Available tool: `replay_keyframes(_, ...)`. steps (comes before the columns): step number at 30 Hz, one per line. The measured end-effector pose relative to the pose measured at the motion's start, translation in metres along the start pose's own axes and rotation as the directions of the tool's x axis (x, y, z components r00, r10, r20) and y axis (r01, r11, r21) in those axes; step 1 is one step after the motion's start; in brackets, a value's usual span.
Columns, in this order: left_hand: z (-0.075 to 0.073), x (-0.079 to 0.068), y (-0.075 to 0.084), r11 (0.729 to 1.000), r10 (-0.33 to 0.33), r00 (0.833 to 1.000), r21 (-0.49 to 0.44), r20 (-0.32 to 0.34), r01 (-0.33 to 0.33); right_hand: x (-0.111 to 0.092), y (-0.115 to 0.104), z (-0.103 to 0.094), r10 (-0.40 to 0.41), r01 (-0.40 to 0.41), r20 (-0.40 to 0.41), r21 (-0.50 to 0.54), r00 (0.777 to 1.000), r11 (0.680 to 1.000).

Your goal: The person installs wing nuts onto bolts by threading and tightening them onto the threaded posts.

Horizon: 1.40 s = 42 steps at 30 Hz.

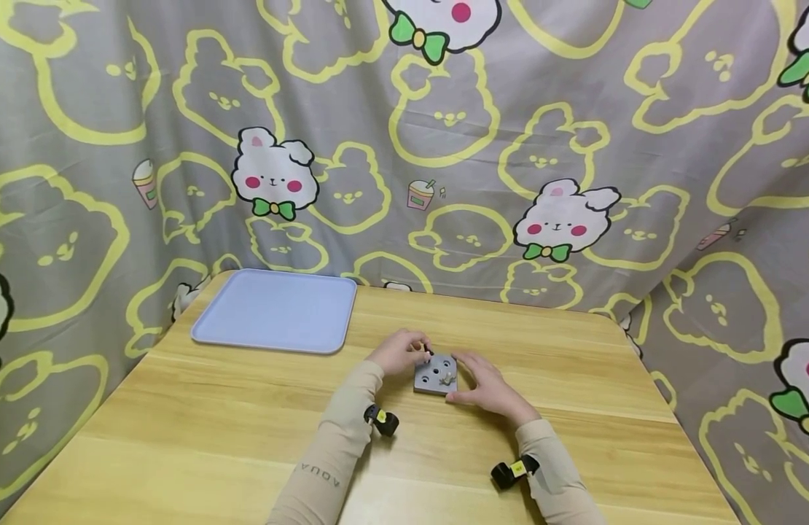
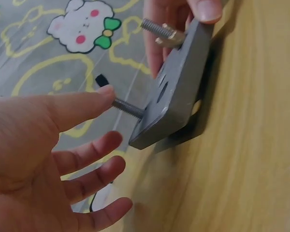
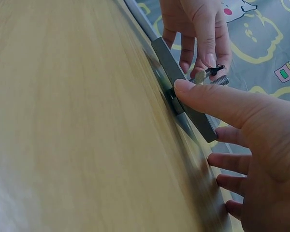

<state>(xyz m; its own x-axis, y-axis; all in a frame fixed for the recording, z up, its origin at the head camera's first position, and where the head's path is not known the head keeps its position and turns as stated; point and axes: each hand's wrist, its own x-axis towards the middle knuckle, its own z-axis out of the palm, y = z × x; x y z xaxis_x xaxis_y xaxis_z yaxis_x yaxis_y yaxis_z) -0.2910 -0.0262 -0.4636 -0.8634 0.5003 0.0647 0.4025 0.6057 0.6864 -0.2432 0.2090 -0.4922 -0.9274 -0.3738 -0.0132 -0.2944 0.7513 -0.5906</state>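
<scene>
A grey metal plate (image 1: 435, 383) with several holes lies near the middle of the table. My left hand (image 1: 399, 353) is at its far left corner, with thumb and index finger pinching a black-tipped threaded bolt (image 2: 128, 108) that stands up from the plate. The other left fingers are spread apart, off the plate. A second threaded bolt (image 2: 152, 26) with a brass-coloured wing nut (image 2: 170, 37) on it rises from the opposite corner. My right hand (image 1: 486, 384) holds the plate from the right, thumb at the near edge and index finger at the far corner.
A light blue tray (image 1: 276, 310) rests at the back left of the wooden table (image 1: 247, 423). Behind the table and along its sides hangs a grey patterned curtain (image 1: 352, 109). Each wrist wears a small black camera (image 1: 386, 421).
</scene>
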Motion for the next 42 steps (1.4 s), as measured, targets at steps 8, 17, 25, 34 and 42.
replay_keyframes(8,-0.002,0.002,0.001,0.999,-0.015,0.999,-0.04,0.046,0.017,-0.001,-0.001,-0.002,0.005,-0.005,0.002,-0.002,1.0,1.0)
replay_keyframes(17,-0.004,-0.006,0.009,0.992,-0.119,0.991,-0.047,-0.055,0.116,-0.001,0.001,0.0,0.005,-0.005,0.006,0.005,1.0,1.0)
replay_keyframes(25,0.002,-0.014,0.022,0.979,-0.192,0.962,0.032,-0.195,0.202,-0.001,0.002,-0.001,0.005,-0.005,0.001,0.022,1.0,1.0)
replay_keyframes(34,0.022,-0.012,0.027,0.968,-0.227,0.911,0.025,-0.344,0.25,0.0,0.002,0.002,-0.008,0.008,-0.001,0.003,1.0,1.0)
replay_keyframes(42,0.03,-0.012,0.034,0.965,-0.217,0.89,0.048,-0.401,0.257,0.0,-0.001,0.0,0.007,-0.007,0.002,0.02,1.0,1.0)
